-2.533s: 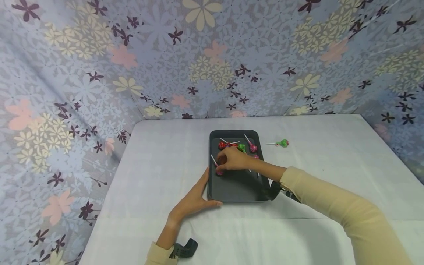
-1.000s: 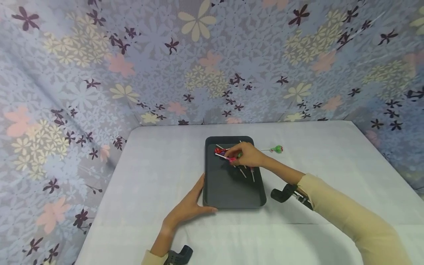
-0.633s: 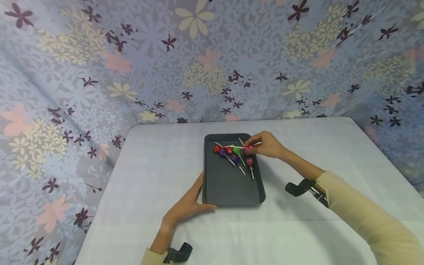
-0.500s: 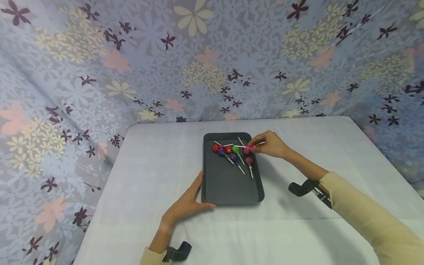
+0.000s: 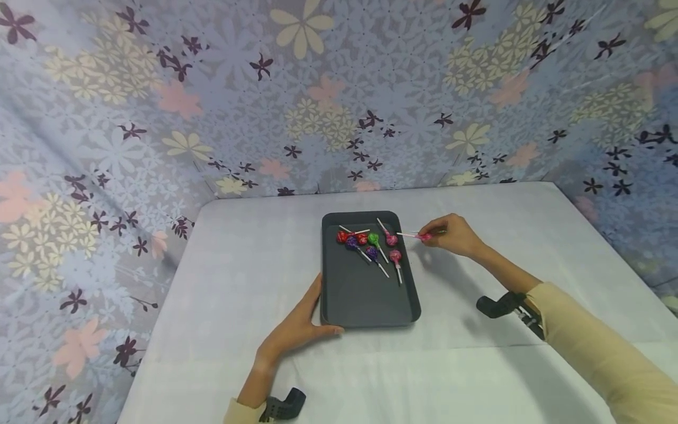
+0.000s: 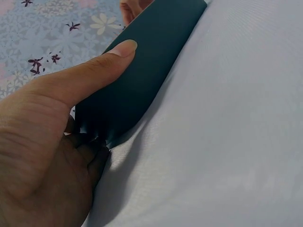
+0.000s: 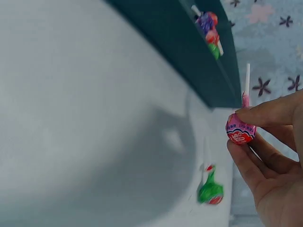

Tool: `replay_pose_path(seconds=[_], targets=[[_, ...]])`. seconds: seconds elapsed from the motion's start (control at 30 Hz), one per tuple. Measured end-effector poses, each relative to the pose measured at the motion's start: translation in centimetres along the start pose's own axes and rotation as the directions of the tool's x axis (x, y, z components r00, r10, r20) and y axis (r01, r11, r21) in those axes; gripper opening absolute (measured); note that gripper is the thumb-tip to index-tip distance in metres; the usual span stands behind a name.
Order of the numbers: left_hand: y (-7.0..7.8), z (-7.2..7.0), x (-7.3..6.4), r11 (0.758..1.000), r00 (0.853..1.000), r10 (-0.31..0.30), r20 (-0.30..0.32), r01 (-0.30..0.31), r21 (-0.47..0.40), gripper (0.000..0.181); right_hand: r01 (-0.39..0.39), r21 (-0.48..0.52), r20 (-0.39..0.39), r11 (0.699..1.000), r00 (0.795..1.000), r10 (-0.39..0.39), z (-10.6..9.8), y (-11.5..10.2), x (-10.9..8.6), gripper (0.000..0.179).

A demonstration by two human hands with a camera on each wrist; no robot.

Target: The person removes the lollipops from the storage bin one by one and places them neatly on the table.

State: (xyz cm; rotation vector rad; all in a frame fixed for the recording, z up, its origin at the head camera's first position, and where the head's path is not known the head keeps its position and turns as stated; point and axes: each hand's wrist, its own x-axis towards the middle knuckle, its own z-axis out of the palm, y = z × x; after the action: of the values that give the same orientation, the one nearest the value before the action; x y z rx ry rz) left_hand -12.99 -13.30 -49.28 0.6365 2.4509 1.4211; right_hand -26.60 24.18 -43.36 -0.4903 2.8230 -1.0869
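My right hand (image 5: 458,235) pinches a pink lollipop (image 5: 425,237) by its wrapped head, just right of the tray and above the table. In the right wrist view the lollipop's stick points up between thumb and fingertips. A green lollipop (image 7: 210,191) lies on the white cloth below that hand, mostly hidden by it in the head view. My left hand (image 5: 296,324) spans the near left corner of the dark grey tray (image 5: 365,300). Its straight thumb (image 6: 102,71) lies along the near wall, with the fingers along the left side.
Inside the tray's far half lie red lollipops (image 5: 341,237), purple lollipops (image 5: 372,253), a green lollipop (image 5: 374,238) and two pink lollipops (image 5: 391,239). White cloth (image 5: 254,247) covers the table. A flowered fabric wall (image 5: 238,100) stands behind it.
My right hand has picked the pink lollipop up from the tray's left side and carried it right, past the tray's right rim. My left hand has stayed at the tray corner.
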Motion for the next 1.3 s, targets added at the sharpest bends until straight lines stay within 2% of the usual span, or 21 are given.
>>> replay_pose_path(seconds=[0.43,0.67,0.9,1.07,1.3], targets=[[0.1,-0.1,-0.1,1.0,1.0,-0.021,0.0,0.021,-0.006,0.12,-0.031,-0.06,-0.012,0.998,0.999,0.031,-0.2,3.0,-1.2,0.016],[0.2,-0.1,-0.2,1.0,1.0,-0.008,-0.01,0.008,-0.01,0.119,-0.042,-0.073,-0.013,0.996,0.999,0.041,-0.3,3.3,-1.3,0.015],[0.2,0.0,-0.1,1.0,1.0,-0.018,0.002,0.018,-0.01,0.12,0.002,-0.093,-0.031,0.996,1.0,-0.005,-0.5,3.7,-1.2,0.011],[0.1,0.0,0.1,1.0,1.0,-0.002,-0.014,0.002,-0.009,0.12,0.003,-0.12,-0.045,0.993,0.999,-0.008,-0.7,3.7,-0.9,0.011],[0.1,-0.1,0.1,1.0,1.0,-0.011,-0.001,0.011,-0.003,0.12,-0.009,-0.094,-0.031,0.996,1.0,0.006,-0.5,4.0,-1.2,0.013]])
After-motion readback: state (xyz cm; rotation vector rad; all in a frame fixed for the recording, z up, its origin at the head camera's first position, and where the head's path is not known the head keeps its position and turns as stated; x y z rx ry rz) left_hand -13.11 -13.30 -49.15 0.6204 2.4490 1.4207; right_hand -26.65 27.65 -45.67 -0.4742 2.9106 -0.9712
